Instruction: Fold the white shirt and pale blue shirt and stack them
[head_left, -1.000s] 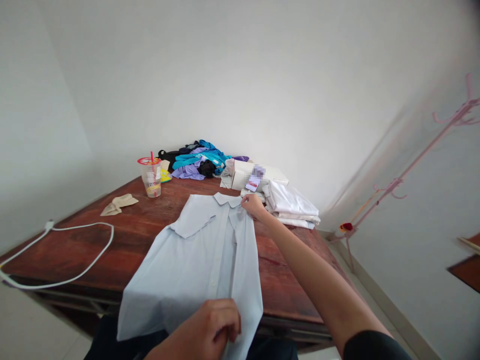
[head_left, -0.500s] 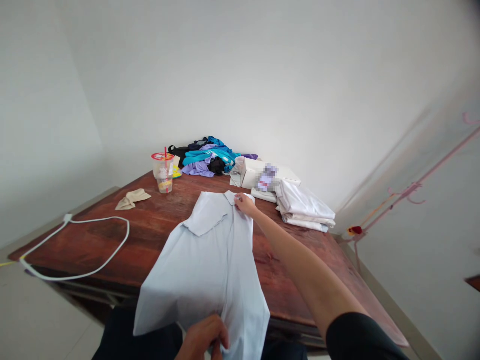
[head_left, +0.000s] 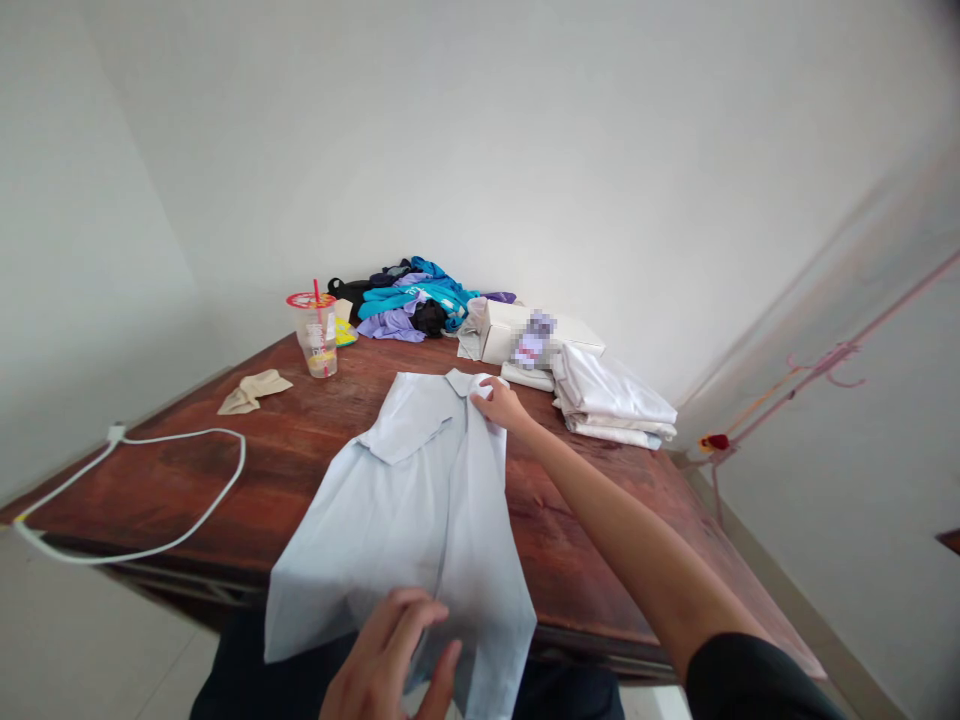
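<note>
A pale grey-white collared shirt (head_left: 390,510) lies on the reddish-brown wooden table (head_left: 562,560), its lower part hanging over the near edge toward my lap. At the collar end, my right hand (head_left: 498,402) pinches the shirt's fabric just right of the collar. Over the shirt's lower part is my left hand (head_left: 397,655), its fingers apart and slightly curled, with nothing seen between them.
A plastic cup with a red straw (head_left: 316,335), a beige cloth (head_left: 253,391) and a white cable (head_left: 241,465) are on the left. Behind are piled clothes (head_left: 412,300), a white box (head_left: 499,335) and folded white clothes (head_left: 611,395). A pink rack (head_left: 840,355) stands right.
My left hand has let go of the shirt's lower part and spread its fingers. My right hand keeps its pinch near the collar. The view has shifted slightly.
</note>
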